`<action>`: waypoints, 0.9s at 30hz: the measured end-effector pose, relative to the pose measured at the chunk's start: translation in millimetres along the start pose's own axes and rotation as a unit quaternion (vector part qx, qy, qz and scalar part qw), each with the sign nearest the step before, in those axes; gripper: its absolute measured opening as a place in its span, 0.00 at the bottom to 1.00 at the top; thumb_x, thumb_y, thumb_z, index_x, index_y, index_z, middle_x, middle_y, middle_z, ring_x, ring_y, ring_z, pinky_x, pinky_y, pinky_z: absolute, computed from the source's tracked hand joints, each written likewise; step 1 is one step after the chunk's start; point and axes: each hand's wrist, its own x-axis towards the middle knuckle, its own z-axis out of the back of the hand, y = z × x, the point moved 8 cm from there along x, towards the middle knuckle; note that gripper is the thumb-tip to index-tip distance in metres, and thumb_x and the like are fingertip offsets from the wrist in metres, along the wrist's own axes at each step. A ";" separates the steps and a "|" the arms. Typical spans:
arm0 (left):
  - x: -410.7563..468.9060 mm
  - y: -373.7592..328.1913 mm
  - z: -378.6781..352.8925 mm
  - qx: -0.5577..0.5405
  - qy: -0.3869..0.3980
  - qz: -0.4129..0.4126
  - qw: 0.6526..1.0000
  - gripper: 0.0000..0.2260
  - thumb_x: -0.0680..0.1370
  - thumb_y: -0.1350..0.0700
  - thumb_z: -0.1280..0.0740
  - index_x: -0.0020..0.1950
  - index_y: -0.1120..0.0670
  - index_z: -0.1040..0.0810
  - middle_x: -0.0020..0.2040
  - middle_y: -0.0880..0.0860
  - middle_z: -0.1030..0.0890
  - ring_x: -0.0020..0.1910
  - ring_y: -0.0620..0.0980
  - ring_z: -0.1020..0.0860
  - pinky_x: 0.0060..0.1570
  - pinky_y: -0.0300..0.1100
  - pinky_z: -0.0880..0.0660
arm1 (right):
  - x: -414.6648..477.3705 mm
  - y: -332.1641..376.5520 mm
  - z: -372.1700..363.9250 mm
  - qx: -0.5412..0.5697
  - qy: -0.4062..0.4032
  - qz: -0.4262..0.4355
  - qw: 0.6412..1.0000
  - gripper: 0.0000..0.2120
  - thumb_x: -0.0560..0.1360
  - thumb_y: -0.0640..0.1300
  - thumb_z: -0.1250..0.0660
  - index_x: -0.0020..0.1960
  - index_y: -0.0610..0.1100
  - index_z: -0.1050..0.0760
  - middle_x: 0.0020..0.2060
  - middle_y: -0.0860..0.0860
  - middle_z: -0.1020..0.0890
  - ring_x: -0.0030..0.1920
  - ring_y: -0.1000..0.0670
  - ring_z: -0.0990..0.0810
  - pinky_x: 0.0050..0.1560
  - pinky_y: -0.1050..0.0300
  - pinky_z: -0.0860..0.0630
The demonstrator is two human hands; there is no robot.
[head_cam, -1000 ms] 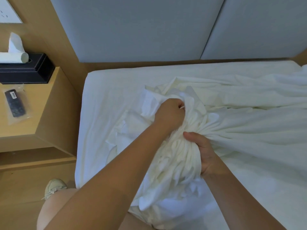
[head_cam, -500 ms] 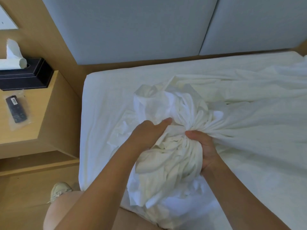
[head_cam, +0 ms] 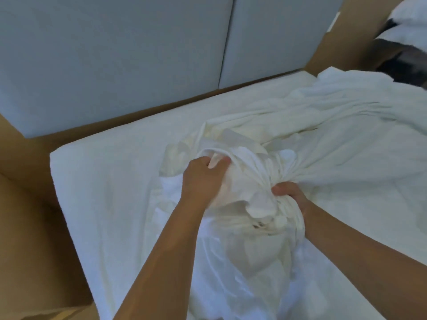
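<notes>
Your left hand [head_cam: 203, 179] and right hand [head_cam: 288, 195] both clutch the bunched white sheet [head_cam: 256, 161] on the bed [head_cam: 99, 192]; pull unevenly and folds may slip loose, letting the bundle unravel.

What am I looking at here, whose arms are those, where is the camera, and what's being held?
No machine here: these are a person's two bare arms. The camera sits on the person's head and looks forward and down, so the arms come in from the bottom. A bed lies below a grey padded headboard. On it is a white sheet, bunched up. The left hand pinches a fold at the top; the right hand grips the gathered cloth where it narrows. The rest trails off to the right.
</notes>
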 end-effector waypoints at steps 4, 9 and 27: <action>-23.9 20.6 -12.9 -0.199 0.190 0.090 0.957 0.12 0.68 0.55 0.24 0.50 0.49 0.20 0.42 0.46 0.16 0.40 0.41 0.19 0.30 0.30 0.26 | 16.9 0.2 -34.3 -0.022 0.056 0.026 0.998 0.18 0.57 0.46 0.19 0.44 0.41 0.15 0.42 0.48 0.14 0.44 0.52 0.16 0.43 0.60 0.21; -4.1 31.7 22.8 -0.098 0.089 0.082 0.988 0.20 0.67 0.66 0.32 0.57 0.52 0.23 0.52 0.51 0.19 0.48 0.48 0.21 0.44 0.42 0.23 | 23.9 -11.1 -13.8 -0.007 -0.060 -0.032 0.998 0.24 0.41 0.43 0.16 0.36 0.39 0.15 0.33 0.44 0.15 0.35 0.47 0.15 0.34 0.57 0.20; 118.8 -133.2 6.4 0.253 0.370 -0.010 0.894 0.44 0.69 0.66 0.33 0.75 0.35 0.50 0.62 0.47 0.28 0.57 0.50 0.25 0.53 0.43 0.23 | 68.8 125.0 -82.0 0.309 -0.005 0.223 0.925 0.24 0.45 0.42 0.16 0.39 0.36 0.16 0.38 0.41 0.15 0.39 0.43 0.15 0.36 0.53 0.19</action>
